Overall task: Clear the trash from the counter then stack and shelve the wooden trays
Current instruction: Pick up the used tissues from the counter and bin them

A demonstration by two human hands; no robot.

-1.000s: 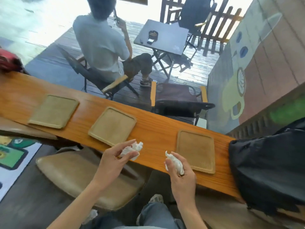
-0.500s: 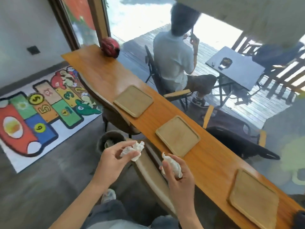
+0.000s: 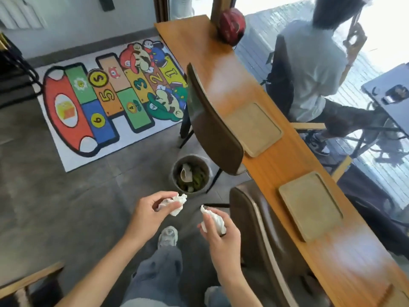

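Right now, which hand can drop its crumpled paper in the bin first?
Probably the left hand. Its tissue sits just short of the bin rim, nearly touching it in the picture. The right hand holds its tissue lower in view, farther from the bin.

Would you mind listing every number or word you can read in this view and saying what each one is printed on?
"1" on the hopscotch floor mat, yellow square.
"2" on the orange square.
"3" on the yellow square.
"4" on a small yellow disc.
"5" on the orange square, and again on a yellow disc.
"6" on a yellow disc.
No other text is readable; the wooden trays are blank.
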